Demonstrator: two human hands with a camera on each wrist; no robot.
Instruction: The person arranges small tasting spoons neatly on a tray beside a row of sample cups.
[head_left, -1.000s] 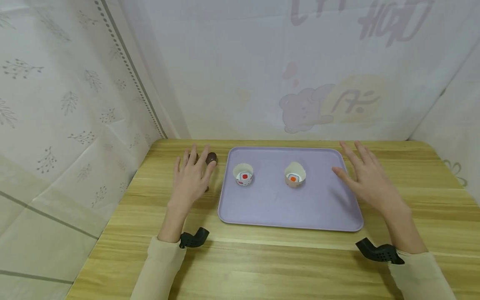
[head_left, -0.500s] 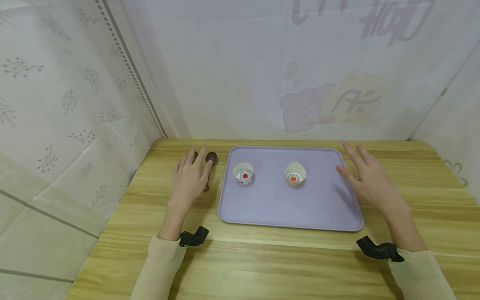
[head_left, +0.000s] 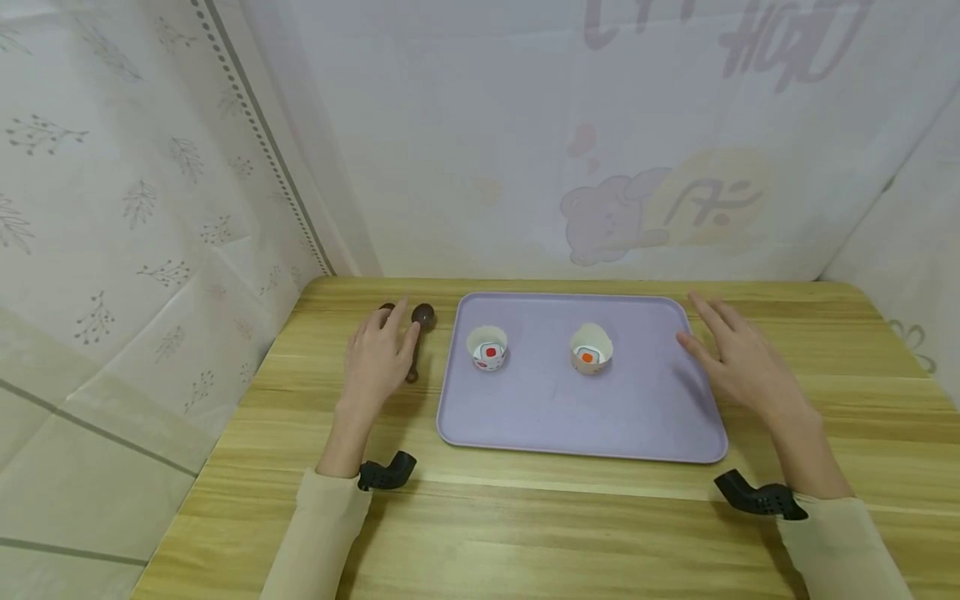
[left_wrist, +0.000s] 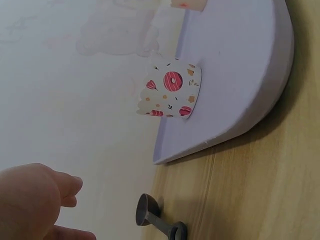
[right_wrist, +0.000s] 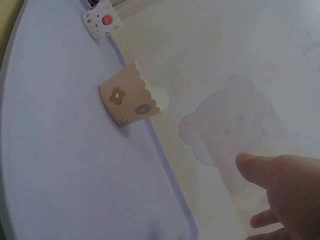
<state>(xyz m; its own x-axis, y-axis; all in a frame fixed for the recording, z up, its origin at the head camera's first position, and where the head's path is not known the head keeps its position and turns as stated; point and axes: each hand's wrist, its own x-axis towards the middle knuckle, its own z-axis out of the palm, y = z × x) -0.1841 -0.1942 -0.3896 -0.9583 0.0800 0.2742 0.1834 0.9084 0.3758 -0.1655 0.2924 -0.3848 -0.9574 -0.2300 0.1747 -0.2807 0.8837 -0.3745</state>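
From the middle of your tray (head_left: 581, 425): one baking cup (head_left: 488, 364) on it toward ten o'clock, another baking cup (head_left: 588, 367) at twelve. Off its nine o'clock edge, two measuring spoons (head_left: 423, 316) on your table (head_left: 510, 542), one mostly behind your left hand (head_left: 375, 358). Right hand (head_left: 746, 362) at three.

Near my left hand (head_left: 377, 358), two dark brown spoons are lying on the far left of the table. The right spoon (head_left: 423, 316) is showing its round bowl at the far end, its handle running nearer; my hand is mostly hiding the left spoon (head_left: 387, 306). A flat lilac tray (head_left: 540, 417) is lying right of them, my right hand (head_left: 746, 362) hanging by its right edge. On it two paper cups are standing upright, well apart: a white, donut-printed cup (left_wrist: 172, 92) on the left, showing a red square inside, and a pinkish, flower-printed cup (right_wrist: 127, 95) on the right, showing an orange one.
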